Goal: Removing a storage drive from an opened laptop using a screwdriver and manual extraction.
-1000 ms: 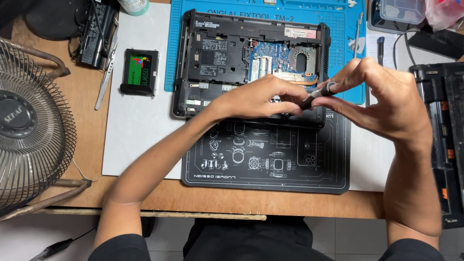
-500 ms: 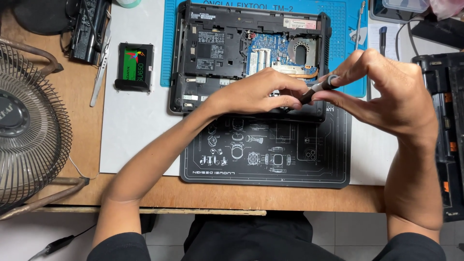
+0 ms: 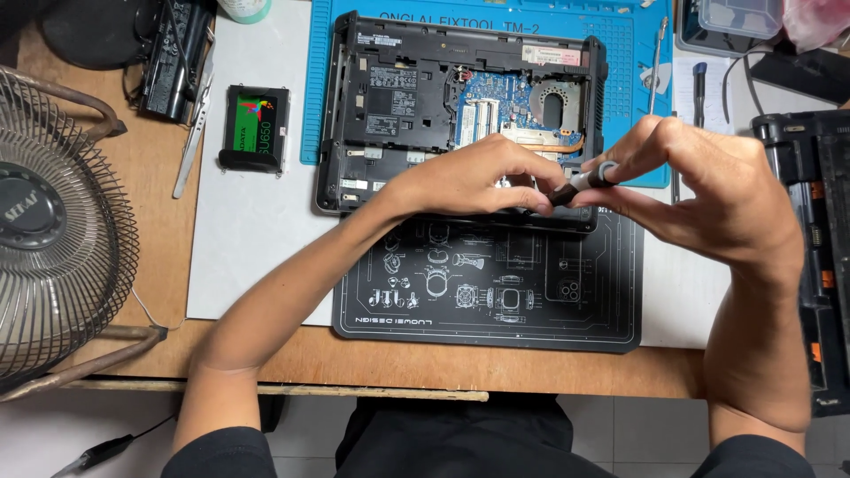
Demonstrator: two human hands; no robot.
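Note:
An opened black laptop base (image 3: 390, 97) lies upside down on a blue work mat (image 3: 637, 53), its circuit board and fan showing. My left hand (image 3: 478, 181) rests on the laptop's near edge, fingers curled down around the tip of a small screwdriver (image 3: 580, 183). My right hand (image 3: 699, 190) pinches the screwdriver's grey-capped handle between thumb and fingers. The tool slants down to the left toward the laptop's near right corner. The tip is hidden under my left fingers.
A black printed mat (image 3: 496, 292) lies in front of the laptop. A small drive (image 3: 255, 128) and tweezers (image 3: 193, 142) sit at left on a white sheet. A metal fan (image 3: 53, 239) stands far left. A black device (image 3: 819, 257) lies at right.
The view has shifted slightly. Both hands stay on the screwdriver at the same spot, with the right fingers shifting a little on the handle.

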